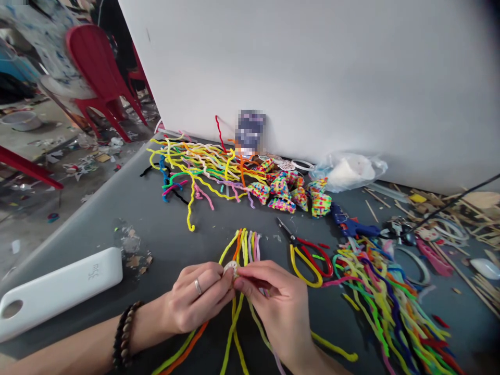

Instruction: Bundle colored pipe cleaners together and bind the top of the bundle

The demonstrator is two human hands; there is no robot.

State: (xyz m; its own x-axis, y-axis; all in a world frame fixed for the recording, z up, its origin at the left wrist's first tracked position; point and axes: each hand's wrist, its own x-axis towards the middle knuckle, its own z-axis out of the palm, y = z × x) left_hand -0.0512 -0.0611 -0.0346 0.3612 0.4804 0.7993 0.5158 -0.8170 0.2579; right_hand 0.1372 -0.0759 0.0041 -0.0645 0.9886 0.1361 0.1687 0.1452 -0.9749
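Observation:
My left hand (197, 299) and my right hand (275, 307) meet at the near middle of the grey table (128, 208). Both pinch a small pale round piece (231, 269) between their fingertips. Several pipe cleaners (244, 245) in yellow, orange and pink fan out under and beyond the piece, and their ends trail back towards me beneath my hands. The left hand wears a ring and a beaded bracelet.
A tangle of coloured pipe cleaners (195, 166) lies at the back, another (390, 297) at the right. Woven multicoloured cones (289, 192), red-and-yellow scissors (308, 255), a blue glue gun (351, 225), a plastic bag (349, 171), a white power bank (58, 289), wooden sticks (472, 229). Red chairs (97, 67) stand beyond the table.

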